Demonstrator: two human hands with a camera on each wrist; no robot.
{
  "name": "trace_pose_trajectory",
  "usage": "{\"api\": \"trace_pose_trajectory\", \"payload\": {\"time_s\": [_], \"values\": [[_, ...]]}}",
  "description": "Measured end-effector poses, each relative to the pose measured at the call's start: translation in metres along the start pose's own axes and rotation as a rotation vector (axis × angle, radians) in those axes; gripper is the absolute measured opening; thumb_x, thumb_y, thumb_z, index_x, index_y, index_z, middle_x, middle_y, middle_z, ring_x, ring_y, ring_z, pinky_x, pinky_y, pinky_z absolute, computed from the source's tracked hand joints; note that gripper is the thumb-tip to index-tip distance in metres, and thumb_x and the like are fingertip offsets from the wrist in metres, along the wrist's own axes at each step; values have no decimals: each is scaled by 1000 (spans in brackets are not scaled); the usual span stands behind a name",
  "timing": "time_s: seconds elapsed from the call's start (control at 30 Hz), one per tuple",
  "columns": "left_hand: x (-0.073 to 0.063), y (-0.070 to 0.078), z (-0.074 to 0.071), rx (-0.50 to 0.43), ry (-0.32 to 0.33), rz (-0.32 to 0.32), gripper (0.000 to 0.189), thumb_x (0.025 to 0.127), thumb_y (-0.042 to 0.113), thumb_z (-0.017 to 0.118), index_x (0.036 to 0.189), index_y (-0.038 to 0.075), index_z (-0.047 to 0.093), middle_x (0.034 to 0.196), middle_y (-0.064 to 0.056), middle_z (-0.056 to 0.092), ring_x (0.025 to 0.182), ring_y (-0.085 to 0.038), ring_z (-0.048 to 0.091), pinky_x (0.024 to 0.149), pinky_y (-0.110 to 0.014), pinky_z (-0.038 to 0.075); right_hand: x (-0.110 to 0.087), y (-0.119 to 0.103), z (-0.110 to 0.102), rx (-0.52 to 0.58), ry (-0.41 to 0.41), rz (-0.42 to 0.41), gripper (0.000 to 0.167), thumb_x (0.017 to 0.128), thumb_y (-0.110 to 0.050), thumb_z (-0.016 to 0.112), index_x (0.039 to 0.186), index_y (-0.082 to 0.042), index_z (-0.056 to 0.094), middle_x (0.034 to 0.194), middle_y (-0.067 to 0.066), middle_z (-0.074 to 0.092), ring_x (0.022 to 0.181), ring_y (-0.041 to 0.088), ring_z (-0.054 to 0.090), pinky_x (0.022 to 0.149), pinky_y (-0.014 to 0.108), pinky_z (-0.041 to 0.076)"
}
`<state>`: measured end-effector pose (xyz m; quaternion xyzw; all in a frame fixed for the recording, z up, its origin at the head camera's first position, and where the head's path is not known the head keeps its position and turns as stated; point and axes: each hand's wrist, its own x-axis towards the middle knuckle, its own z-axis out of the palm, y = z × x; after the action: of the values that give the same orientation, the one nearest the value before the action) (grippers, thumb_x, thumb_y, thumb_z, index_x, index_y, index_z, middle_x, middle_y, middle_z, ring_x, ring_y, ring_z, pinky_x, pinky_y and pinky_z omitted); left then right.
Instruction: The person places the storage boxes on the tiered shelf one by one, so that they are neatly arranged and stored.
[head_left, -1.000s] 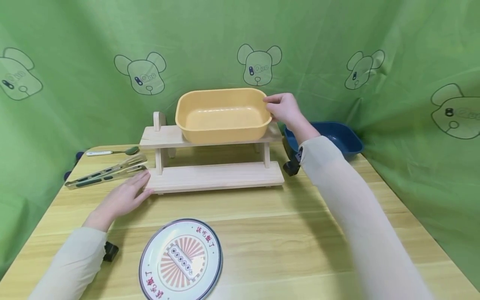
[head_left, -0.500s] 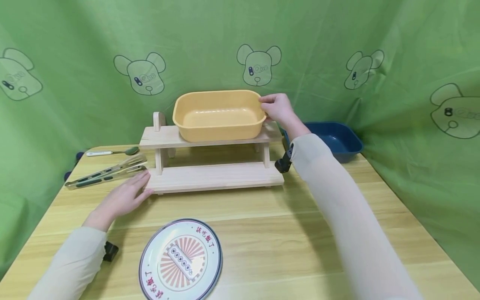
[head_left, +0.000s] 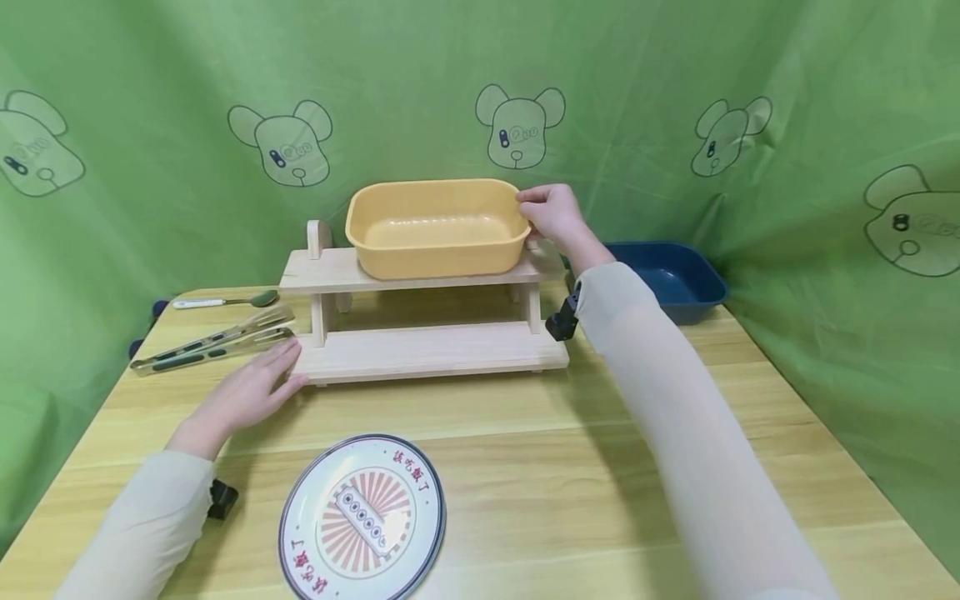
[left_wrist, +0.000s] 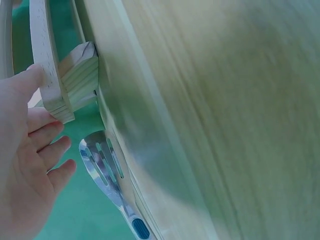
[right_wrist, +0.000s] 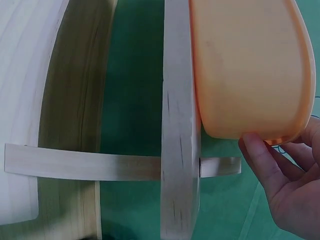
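Note:
A yellow plastic basin [head_left: 438,260] stands on the upper board of a two-tier wooden shelf [head_left: 427,350]. My right hand [head_left: 558,217] pinches the basin's right end, with the thumb outside its wall in the right wrist view. At the lower board's left end is my left hand [head_left: 243,396]. Its thumb and index finger hold the board's corner [left_wrist: 57,102], while the other fingers hang loosely beside it. Metal tongs [head_left: 217,343] with dark grips lie just beyond the left fingertips.
A spoon [head_left: 225,302] with a white handle lies at the back left. Behind my right forearm stands a dark blue basin [head_left: 675,279]. Stacked printed plates [head_left: 363,517] rest at the table's front. Green curtains [head_left: 412,83] close off the back and sides.
My right hand and the yellow basin have moved a little to the left along the upper board, mostly in the first half second. The left hand has stayed at the shelf's corner.

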<state>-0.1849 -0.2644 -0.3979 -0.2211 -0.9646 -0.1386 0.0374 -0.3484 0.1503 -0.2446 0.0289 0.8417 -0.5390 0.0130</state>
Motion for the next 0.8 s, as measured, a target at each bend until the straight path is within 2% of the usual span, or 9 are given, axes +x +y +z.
{"api": "trace_pose_trajectory", "payload": {"time_s": [0.4,0.8], "values": [[-1,4,-6,-8,-8,-3,60,96,33,48,136,-11,34,142,-28,27,127,-45,28,104,-54,23,-1,0,0,13,-7,0,36,93,-5,47,128,-4,53,127,13,52,100,27,59,68,24,54],[-1,5,-8,-12,-36,-11,62,96,34,48,136,-10,34,142,-29,27,127,-45,28,103,-55,24,-4,-3,-1,-12,-23,-2,36,93,-5,48,129,-3,52,127,14,51,106,28,55,73,25,54]]}}
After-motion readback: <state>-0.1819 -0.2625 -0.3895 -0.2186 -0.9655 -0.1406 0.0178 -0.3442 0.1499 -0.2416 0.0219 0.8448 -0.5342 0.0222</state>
